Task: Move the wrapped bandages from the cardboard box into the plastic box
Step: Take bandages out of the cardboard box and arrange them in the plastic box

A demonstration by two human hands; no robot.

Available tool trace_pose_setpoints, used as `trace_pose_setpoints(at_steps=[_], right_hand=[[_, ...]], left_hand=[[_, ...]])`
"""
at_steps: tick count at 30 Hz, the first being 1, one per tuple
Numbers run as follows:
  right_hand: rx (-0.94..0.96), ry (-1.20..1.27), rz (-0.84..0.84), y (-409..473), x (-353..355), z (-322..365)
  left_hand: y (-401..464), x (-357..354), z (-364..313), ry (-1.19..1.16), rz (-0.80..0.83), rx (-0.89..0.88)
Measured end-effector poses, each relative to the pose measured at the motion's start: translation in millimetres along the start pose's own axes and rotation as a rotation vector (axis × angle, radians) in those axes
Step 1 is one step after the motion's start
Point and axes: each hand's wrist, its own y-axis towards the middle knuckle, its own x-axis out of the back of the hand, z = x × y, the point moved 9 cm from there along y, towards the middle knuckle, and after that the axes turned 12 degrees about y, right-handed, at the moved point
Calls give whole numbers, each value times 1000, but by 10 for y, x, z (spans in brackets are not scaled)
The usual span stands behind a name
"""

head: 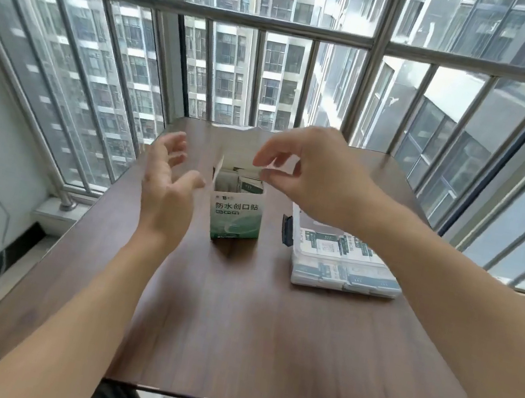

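Right hand (306, 175) hovers over the open top of the green-and-white upright cardboard box (236, 210), thumb and forefinger nearly pinched at its rim; whether they already grip a wrapper cannot be told. Left hand (166, 182) is spread open and empty just beside the box, not touching it. Wrapped bandages (244, 183) stand packed inside, more already lying in the clear plastic box (344, 264) to the right on the brown wooden bench (231, 332). Risk: the light, unbraced carton may tip or lift with a tight-packed wrapper, spilling its contents.
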Motion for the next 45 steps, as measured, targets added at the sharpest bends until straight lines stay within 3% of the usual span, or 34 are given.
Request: trace_pose_setpoints(at_steps=[3, 6, 10, 17, 26, 37, 45], right_hand=[[-51, -174, 104, 243, -258, -35], [-94, -411, 133, 400, -439, -150], [-142, -532, 158, 470, -548, -184], [-33, -522, 189, 472, -687, -105], [-57, -491, 240, 542, -747, -185], [-6, -530, 176, 519, -485, -64], [238, -543, 112, 376, -628, 119]], left_hand=[[-98, -240, 262, 4, 246, 84], [-201, -429, 447, 42, 337, 103], [-253, -517, 492, 77, 336, 59], [-253, -493, 486, 152, 346, -9], [-236, -550, 558, 195, 366, -35], [-210, -621, 564, 164, 366, -101], [-229, -467, 482, 197, 260, -150]])
